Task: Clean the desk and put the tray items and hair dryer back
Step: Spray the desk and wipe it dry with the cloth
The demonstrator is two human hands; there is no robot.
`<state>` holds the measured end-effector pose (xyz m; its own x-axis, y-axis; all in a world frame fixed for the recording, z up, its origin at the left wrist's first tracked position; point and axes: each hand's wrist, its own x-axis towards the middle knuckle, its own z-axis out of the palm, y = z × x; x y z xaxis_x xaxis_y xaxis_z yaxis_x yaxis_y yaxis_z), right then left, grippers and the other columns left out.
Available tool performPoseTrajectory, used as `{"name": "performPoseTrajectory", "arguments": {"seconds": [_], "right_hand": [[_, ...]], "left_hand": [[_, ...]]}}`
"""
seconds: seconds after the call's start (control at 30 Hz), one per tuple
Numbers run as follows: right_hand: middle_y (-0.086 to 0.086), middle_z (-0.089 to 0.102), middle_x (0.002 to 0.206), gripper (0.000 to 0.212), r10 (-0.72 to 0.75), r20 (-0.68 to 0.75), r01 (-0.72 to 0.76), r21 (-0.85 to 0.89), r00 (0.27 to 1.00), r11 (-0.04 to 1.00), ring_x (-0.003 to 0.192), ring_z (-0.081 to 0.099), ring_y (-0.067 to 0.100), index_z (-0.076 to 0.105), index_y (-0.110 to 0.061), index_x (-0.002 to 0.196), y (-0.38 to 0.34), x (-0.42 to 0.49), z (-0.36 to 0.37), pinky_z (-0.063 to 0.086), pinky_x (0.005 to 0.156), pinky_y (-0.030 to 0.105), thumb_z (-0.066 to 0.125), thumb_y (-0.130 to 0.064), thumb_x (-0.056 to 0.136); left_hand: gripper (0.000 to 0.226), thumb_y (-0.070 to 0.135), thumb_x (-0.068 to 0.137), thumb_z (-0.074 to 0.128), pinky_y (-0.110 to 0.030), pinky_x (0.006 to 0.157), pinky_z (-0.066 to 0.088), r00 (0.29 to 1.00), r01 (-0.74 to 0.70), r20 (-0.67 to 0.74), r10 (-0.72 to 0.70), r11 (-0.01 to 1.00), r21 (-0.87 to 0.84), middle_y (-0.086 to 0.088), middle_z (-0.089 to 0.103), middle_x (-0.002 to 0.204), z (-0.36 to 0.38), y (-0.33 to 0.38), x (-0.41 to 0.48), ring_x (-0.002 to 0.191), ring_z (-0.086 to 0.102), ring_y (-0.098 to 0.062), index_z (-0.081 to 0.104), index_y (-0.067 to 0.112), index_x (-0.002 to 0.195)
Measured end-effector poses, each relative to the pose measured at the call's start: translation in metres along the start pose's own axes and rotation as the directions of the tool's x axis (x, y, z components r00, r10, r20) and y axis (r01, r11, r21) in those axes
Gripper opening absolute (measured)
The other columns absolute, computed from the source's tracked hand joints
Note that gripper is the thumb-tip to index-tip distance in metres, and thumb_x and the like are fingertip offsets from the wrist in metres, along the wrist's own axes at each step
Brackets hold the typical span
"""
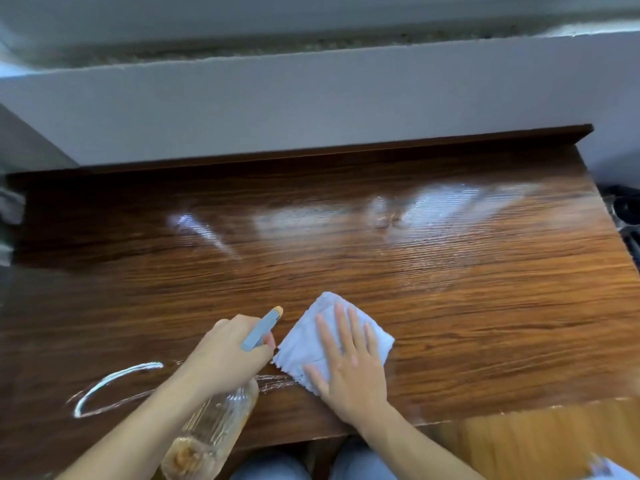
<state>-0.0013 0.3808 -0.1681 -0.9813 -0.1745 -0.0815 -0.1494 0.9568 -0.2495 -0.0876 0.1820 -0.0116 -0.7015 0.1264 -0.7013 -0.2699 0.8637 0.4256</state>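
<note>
Pale grey wall [311, 109] behind, full width. Above it a ledge [242, 46] with a speckled, stone-like strip; bright light at its top right end. Below, dark brown wood-grain counter [485, 306], glossy, raised back lip [346, 147] tight against the wall. Broad whitish glare patches [433, 206] across the far half of the top. Lighter wooden floor [536, 441] at lower right, past the near edge. Dark clutter [623, 209] off the right end, grey shapes [10, 209] at the left end: too blurred to name.

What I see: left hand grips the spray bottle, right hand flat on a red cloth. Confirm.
Wrong colour: the head view shows the cloth is pale blue, not red. The left hand grips the spray bottle; the right hand lies flat on the cloth.
</note>
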Motion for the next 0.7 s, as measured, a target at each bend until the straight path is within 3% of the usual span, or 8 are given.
{"name": "performPoseTrajectory", "arguments": {"seconds": [0.13, 0.37, 0.57, 0.7], "right_hand": [[0.013, 0.021, 0.164, 0.077, 0.048, -0.024, -0.049, -0.013, 0.999, 0.999, 0.152, 0.016, 0.031, 0.033, -0.025, 0.155, 0.040, 0.005, -0.009, 0.021, 0.120, 0.052, 0.048, -0.063, 0.090], [0.027, 0.031, 0.155, 0.077, 0.354, -0.131, -0.370, -0.126, 0.926, 0.921, 0.142, 0.031, 0.046, 0.038, -0.010, 0.151, 0.191, 0.018, -0.046, 0.032, 0.108, 0.060, 0.037, -0.060, 0.092], [0.021, 0.018, 0.163, 0.085, 0.493, -0.136, -0.503, -0.050, 0.859, 0.863, 0.149, 0.016, 0.040, 0.027, -0.016, 0.156, 0.235, 0.008, -0.056, 0.017, 0.118, 0.056, 0.020, -0.070, 0.090], [0.019, 0.013, 0.164, 0.085, 0.494, -0.112, -0.501, -0.048, 0.862, 0.864, 0.150, 0.012, 0.038, 0.021, -0.018, 0.157, 0.228, 0.007, -0.057, 0.015, 0.119, 0.055, 0.017, -0.070, 0.091]], "left_hand": [[0.017, 0.026, 0.088, 0.057, -0.030, 0.057, 0.043, 1.000, -0.009, -0.016, 0.009, 0.999, 0.043, -0.009, 0.071, 0.079, 0.002, -0.005, -0.002, 0.057, 0.055, -0.013, 0.068, 0.014, 0.085], [0.013, 0.027, 0.084, 0.057, -0.032, 0.061, 0.044, 1.000, 0.021, -0.008, -0.020, 0.984, 0.179, -0.002, 0.069, 0.079, 0.020, 0.002, -0.012, 0.065, 0.061, -0.021, 0.063, 0.017, 0.079], [0.021, 0.033, 0.086, 0.054, -0.032, 0.060, 0.042, 0.999, -0.034, 0.013, 0.032, 0.980, 0.199, -0.001, 0.067, 0.074, 0.042, 0.008, -0.030, 0.061, 0.056, -0.021, 0.062, 0.015, 0.080], [0.020, 0.031, 0.089, 0.056, -0.041, 0.066, 0.052, 0.999, -0.043, -0.022, 0.048, 0.977, 0.211, -0.003, 0.069, 0.081, 0.051, 0.011, -0.039, 0.073, 0.065, -0.025, 0.066, 0.015, 0.083]]}}
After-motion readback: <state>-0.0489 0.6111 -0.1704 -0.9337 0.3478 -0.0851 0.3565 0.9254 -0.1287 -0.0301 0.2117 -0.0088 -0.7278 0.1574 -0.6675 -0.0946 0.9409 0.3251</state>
